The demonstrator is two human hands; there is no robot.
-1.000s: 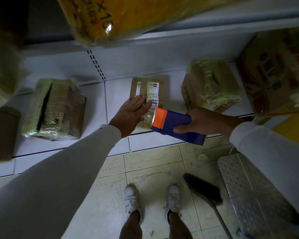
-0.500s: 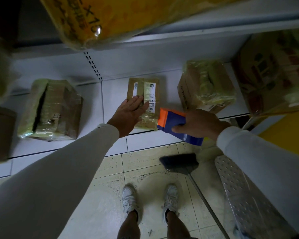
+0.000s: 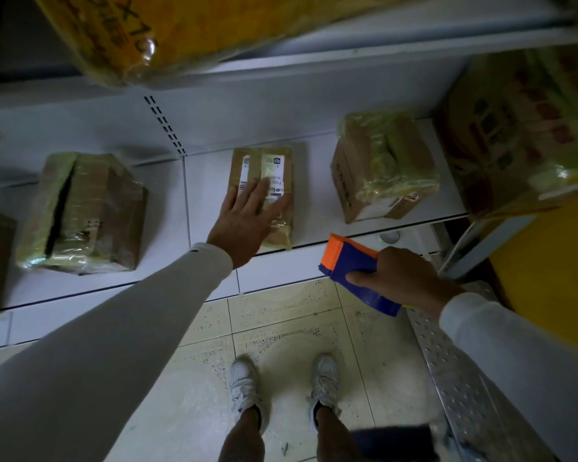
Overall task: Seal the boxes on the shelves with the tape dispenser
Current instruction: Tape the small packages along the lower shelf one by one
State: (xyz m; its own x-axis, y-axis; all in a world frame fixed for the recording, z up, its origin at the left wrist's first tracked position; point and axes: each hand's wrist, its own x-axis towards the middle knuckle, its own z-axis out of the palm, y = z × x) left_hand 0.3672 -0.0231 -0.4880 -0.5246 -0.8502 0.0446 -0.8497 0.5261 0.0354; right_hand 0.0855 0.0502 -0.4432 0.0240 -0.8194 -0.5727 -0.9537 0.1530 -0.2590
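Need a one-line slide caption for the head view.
Left hand flat on small labelled box; right hand holds tape dispenser off the shelf.

A low white metal shelf [image 3: 207,181] carries three parcels in a row: a brown cardboard box with a split top [image 3: 80,211] at left, a flat brown labelled parcel [image 3: 264,171] in the middle, and a tape-wrapped cardboard carton [image 3: 381,165] at right. The person's left hand [image 3: 244,221] lies flat on the middle parcel. The right hand [image 3: 401,278] holds a blue-and-orange tape dispenser [image 3: 351,265] in front of the shelf edge, right of the middle parcel, above the speckled tile floor [image 3: 297,328].
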